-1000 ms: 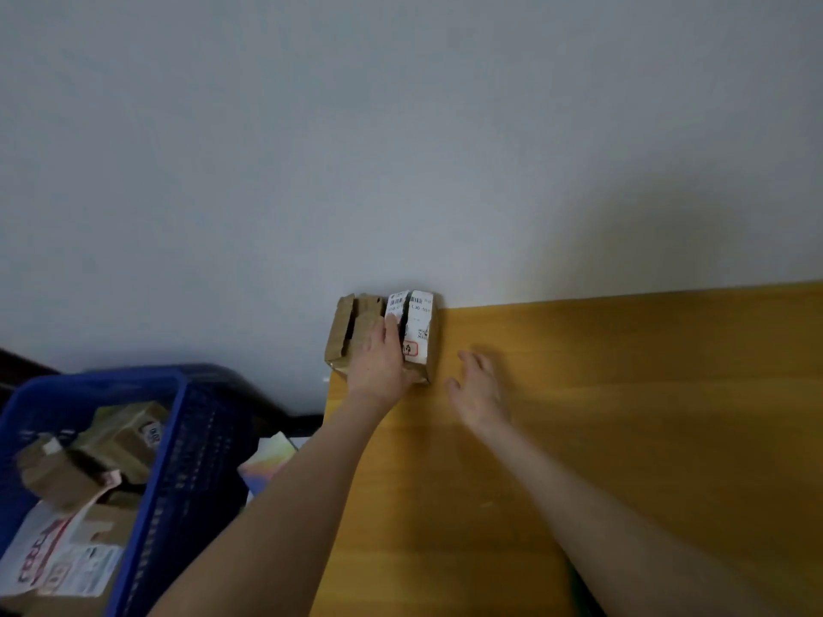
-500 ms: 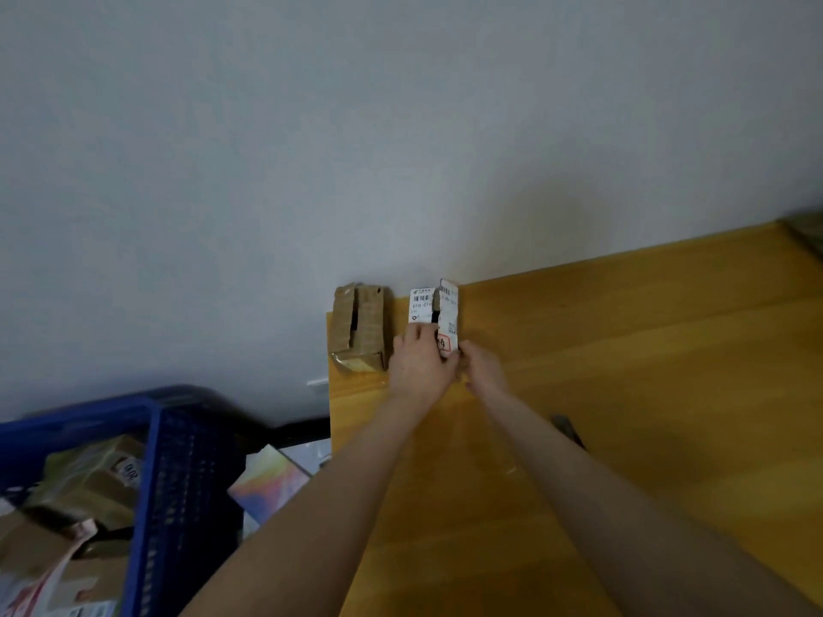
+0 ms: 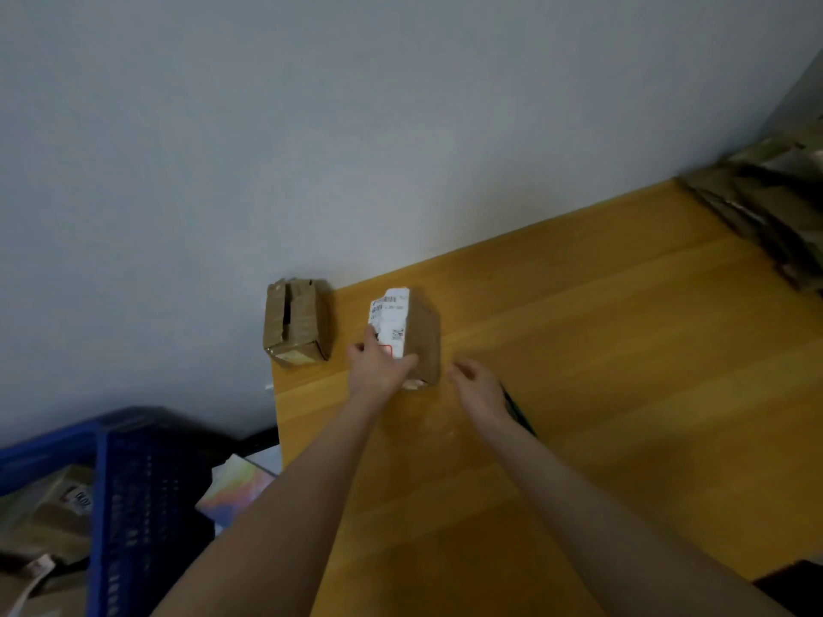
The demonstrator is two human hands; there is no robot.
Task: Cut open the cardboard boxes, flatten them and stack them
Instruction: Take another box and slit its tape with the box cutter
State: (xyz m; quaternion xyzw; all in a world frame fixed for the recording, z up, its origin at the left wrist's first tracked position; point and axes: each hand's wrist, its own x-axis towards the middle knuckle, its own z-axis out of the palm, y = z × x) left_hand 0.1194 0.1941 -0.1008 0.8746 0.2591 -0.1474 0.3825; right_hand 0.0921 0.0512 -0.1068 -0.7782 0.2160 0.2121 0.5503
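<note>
L hand (image 3: 378, 369) pulled labelled box (image 3: 403, 331) from wall; R hand (image 3: 478, 385) prob. off.

A plain room used for sorting parcels: a bare wooden worktop (image 3: 623, 394) against a blank grey wall (image 3: 356, 126), a blue crate (image 3: 129, 505) of cardboard boxes at 8 o'clock, flattened cardboard (image 3: 770, 211) piled at 2 o'clock.

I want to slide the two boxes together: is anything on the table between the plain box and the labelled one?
No. In the head view only bare table shows between the plain box and the labelled box.
</note>
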